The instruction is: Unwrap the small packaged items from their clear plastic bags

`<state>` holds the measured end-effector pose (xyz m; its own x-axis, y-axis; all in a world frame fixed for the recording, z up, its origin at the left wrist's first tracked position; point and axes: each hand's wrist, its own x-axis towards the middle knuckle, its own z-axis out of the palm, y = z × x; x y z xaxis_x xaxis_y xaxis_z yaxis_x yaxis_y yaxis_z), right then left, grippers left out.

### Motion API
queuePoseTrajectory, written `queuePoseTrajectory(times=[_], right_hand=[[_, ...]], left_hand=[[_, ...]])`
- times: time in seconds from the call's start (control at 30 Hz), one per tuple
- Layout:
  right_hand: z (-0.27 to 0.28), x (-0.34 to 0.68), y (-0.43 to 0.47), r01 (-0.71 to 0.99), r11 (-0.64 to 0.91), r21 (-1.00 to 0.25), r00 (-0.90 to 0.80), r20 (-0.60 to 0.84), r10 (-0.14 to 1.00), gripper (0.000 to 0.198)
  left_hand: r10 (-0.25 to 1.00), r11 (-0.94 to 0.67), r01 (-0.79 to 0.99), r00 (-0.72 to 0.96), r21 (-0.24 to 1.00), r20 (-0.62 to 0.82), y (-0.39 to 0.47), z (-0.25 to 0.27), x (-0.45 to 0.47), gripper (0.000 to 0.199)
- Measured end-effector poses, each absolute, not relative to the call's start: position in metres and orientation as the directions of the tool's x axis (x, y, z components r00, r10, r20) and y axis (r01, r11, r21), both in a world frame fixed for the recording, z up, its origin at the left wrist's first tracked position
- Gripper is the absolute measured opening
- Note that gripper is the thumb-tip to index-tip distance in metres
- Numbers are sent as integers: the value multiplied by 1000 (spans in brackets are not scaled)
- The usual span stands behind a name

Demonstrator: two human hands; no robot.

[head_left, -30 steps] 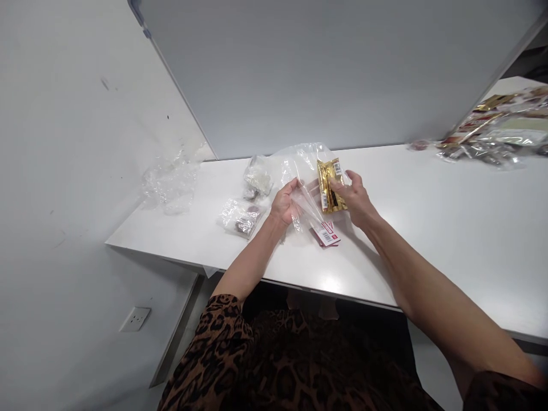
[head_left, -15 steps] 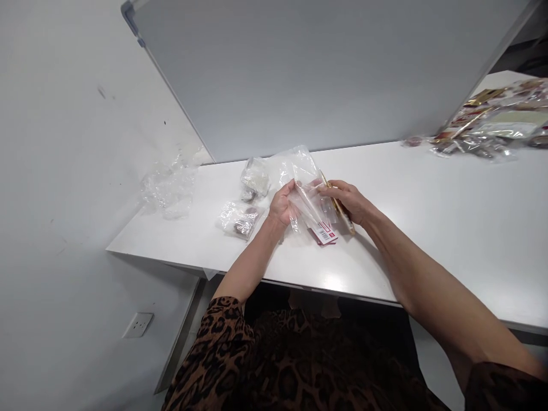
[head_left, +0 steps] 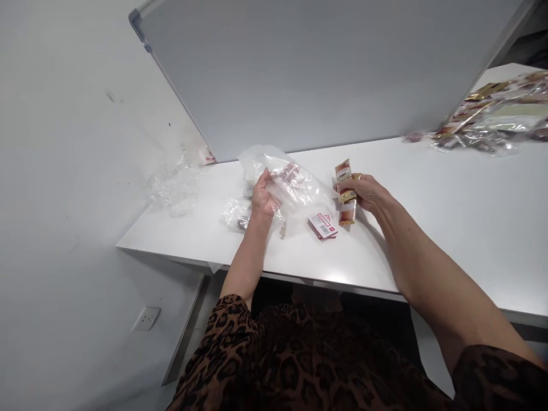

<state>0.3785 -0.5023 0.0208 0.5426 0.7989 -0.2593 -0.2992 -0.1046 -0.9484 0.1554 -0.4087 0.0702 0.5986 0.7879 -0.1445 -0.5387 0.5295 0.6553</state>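
Note:
My left hand is closed on a clear plastic bag, which spreads out to the right with its far end near the other hand. In my right hand are gold and brown snack packets, pinched between thumb and fingers, one end pointing toward me. Below the bag, a small stack of red and white labelled cards lies on the white table. Partly behind the bag and my left hand rests a small clear packet with dark contents.
A crumpled heap of clear plastic lies at the table's left end by the wall. At the far right is a pile of packaged goods in shiny wrapping. A large grey-white board stands along the back edge.
My left hand has drawn the plastic bag to the left, over the small packets. The right hand has moved slightly right, turning the gold packets so their faces show.

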Motion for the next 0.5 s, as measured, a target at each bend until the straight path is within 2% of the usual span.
queuePoseTrajectory(times=[0.07, 0.17, 0.23, 0.37, 0.5], right_hand=[[18, 382, -502, -148, -141, -979, 616, -203, 761, 31], [12, 385, -503, 179, -240, -954, 716, -41, 697, 63], [8, 386, -504, 306, -282, -909, 715, 25, 698, 75], [5, 384, -505, 324, -304, -896, 706, 16, 708, 73], [6, 382, -506, 318, -339, -885, 707, -17, 707, 73]], left_hand=[[802, 521, -544, 576, 658, -160, -415, 71, 148, 41], [827, 504, -564, 534, 655, -176, -431, 74, 129, 37], [857, 452, -584, 494, 674, -147, -439, 77, 109, 34], [949, 255, -622, 308, 740, -68, -436, 85, 44, 32], [999, 37, -619, 37, 784, -18, -405, 86, -47, 17]])
